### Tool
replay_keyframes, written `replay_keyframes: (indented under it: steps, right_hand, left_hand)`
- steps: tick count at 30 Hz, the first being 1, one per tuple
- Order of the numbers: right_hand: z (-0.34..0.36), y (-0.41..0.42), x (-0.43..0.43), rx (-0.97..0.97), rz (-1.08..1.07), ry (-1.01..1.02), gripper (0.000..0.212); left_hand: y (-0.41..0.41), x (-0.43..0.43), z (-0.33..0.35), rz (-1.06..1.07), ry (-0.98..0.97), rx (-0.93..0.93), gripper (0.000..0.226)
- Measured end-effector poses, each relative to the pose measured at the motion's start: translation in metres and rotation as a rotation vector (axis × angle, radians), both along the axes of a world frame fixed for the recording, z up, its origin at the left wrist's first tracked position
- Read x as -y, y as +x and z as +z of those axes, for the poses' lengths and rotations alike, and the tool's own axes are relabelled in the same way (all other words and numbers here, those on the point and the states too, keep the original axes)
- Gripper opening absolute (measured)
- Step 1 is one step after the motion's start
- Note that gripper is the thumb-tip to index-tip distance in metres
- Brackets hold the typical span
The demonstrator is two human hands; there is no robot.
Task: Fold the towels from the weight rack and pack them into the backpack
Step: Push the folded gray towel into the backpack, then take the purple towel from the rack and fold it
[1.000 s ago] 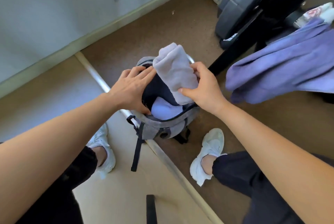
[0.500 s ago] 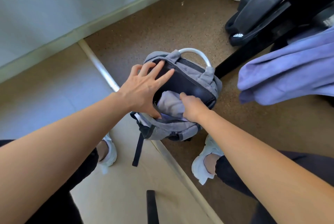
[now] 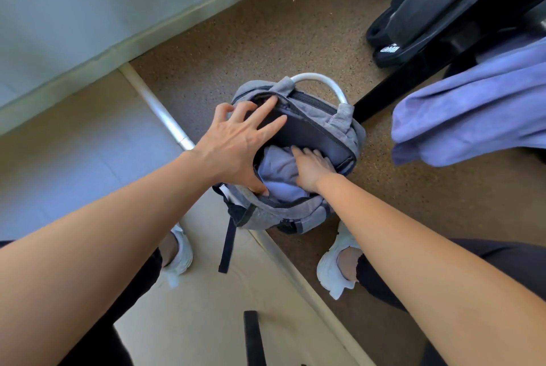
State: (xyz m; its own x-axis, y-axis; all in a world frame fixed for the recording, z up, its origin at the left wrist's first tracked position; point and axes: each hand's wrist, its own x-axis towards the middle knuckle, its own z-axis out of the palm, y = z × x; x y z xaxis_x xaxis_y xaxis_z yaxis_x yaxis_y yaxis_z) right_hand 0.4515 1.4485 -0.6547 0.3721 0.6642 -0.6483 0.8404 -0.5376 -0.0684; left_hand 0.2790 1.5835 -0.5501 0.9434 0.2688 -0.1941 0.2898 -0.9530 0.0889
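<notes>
Pressing down into the backpack [image 3: 298,213], the right hand [image 3: 310,169] is pushing a folded pale towel [image 3: 276,163] into the main compartment. A second ago this hand was holding that towel upright above the opening, and now the towel is lying inside, directly under the palm. The right fingers are bending down between the cloth and the dark inner panel [image 3: 310,132] with their tips hidden, so it cannot be told whether they are pinching the cloth or only pressing on it. The left hand [image 3: 239,144] is lying just to the left of the right hand. It has moved from the near rim and is now spreading its fingers wide over the panel, gripping nothing, with the thumb reaching down inside the near rim to keep the mouth open. A lighter blue cloth [image 3: 288,192] is showing below the right wrist, under the towel. The white handle [image 3: 320,81] is arching beyond the left fingertips, and a dark strap [image 3: 229,243] is trailing below the left wrist. Judged from this, one more towel is being counted as packed. A purple towel [image 3: 472,117] is hanging unfolded off the weight rack [image 3: 419,70], well to the right of the right hand, so folding work is remaining and the zip is not yet being closed.
</notes>
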Motion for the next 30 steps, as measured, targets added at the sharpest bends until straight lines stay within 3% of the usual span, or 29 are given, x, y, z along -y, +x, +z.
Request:
replay_keyframes:
  steps: [3,6,13,16,18,22,24,27,30]
  right_hand:
    - [0.03,0.007,0.004,-0.096,-0.056,0.194,0.051]
    - [0.072,0.009,0.017,-0.188,-0.148,0.365,0.043]
    - [0.176,0.008,0.076,-0.308,-0.305,0.569,0.023]
    - [0.211,0.02,0.101,-0.29,-0.503,0.719,0.015]
    - [0.223,0.039,0.115,-0.279,-0.772,0.878,0.009]
    - [0.228,0.079,0.133,-0.383,-1.307,1.1,0.01]
    - [0.227,0.097,0.141,-0.296,-1.431,1.194,0.012]
    - [0.226,0.119,0.156,-0.07,-1.582,1.336,0.04]
    - [0.225,0.138,0.165,-0.06,-1.663,1.434,0.041]
  left_hand:
    - [0.005,0.004,0.005,0.013,0.016,-0.005,0.138]
    - [0.01,0.008,0.011,0.037,0.017,-0.006,0.128]
    - [0.031,0.02,0.033,0.106,-0.122,0.127,0.057]
    - [0.039,0.037,0.052,0.126,-0.275,0.226,0.043]
    - [0.044,0.051,0.065,0.125,-0.364,0.26,0.04]
    - [0.066,0.08,0.09,0.15,-0.516,0.309,0.045]
    - [0.083,0.095,0.1,0.148,-0.571,0.315,0.039]
    - [0.116,0.114,0.116,0.143,-0.65,0.362,0.025]
    - [0.153,0.131,0.133,0.154,-0.69,0.384,0.019]
